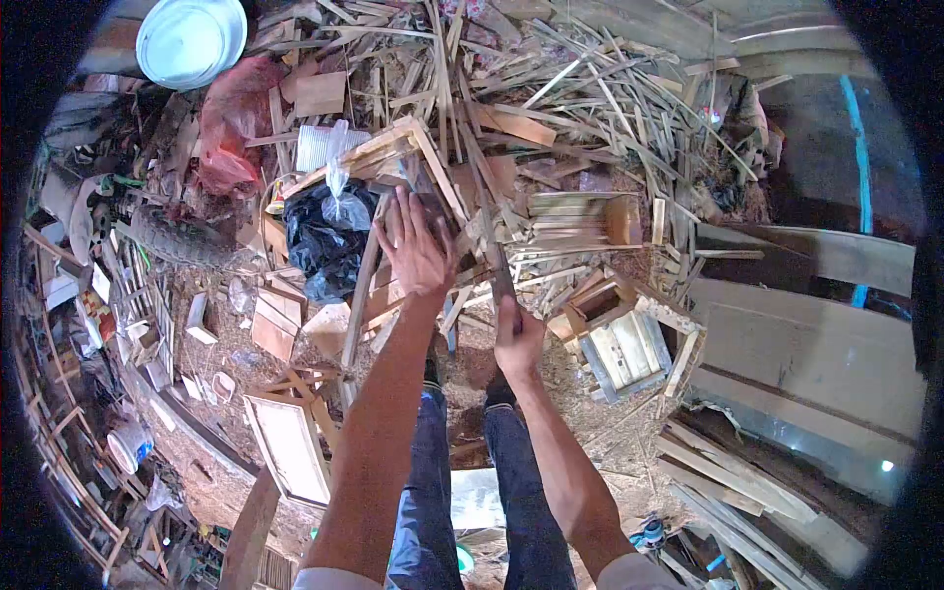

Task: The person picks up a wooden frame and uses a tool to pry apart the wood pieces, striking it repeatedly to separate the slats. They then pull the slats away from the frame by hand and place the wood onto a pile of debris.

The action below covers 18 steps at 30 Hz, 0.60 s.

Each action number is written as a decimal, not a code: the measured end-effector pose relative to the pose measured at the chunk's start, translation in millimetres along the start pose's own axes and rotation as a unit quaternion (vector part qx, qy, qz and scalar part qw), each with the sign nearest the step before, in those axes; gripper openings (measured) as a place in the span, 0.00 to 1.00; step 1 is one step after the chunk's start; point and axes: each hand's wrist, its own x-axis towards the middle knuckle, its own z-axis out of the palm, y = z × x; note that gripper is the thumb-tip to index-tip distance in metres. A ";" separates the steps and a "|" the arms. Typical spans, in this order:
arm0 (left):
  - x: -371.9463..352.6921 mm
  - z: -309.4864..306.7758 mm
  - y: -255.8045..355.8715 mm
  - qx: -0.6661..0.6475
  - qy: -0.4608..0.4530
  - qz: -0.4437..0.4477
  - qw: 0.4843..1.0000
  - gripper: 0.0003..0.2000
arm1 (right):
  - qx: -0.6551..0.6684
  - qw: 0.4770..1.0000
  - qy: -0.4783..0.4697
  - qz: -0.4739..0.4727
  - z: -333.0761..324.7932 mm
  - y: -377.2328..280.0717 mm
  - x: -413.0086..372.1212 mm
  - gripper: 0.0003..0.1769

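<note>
My left hand [418,244] lies with its fingers stretched out near a wooden frame [441,167], over a dark surface inside it. A black plastic bag [324,236] sits just left of those fingers, with a clear plastic bag [344,202] on top. My right hand [518,339] is closed around the near end of a long, narrow, dark tool [499,258], which points away from me; its exact kind I cannot tell. Right of this hand stands a small wooden box [629,351] with pale slats.
Thin wood strips [610,108] are heaped at the back. A slatted wooden crate [580,218] lies right of centre. A white basin [192,41] and a red plastic bag [234,123] are at back left. A framed panel [287,447] stands near my left forearm. Boards [747,472] are stacked at right.
</note>
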 end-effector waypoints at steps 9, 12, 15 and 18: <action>0.1 6.5 2.0 0.073 -0.018 -0.025 0.997 0.31 | -0.129 0.988 -0.087 0.017 -42.9 -135.6 28.9 0.30; 0.9 8.4 3.9 0.066 -0.012 -0.028 0.997 0.31 | -0.119 0.979 -0.136 0.090 -80.6 -165.0 3.2 0.29; 0.0 5.5 3.8 0.055 -0.001 -0.032 0.998 0.30 | -0.138 0.962 -0.171 0.159 -110.1 -185.9 -16.0 0.28; 0.7 4.6 3.1 0.026 0.017 -0.020 0.999 0.30 | -0.168 0.952 -0.182 0.178 -122.5 -211.6 -24.1 0.28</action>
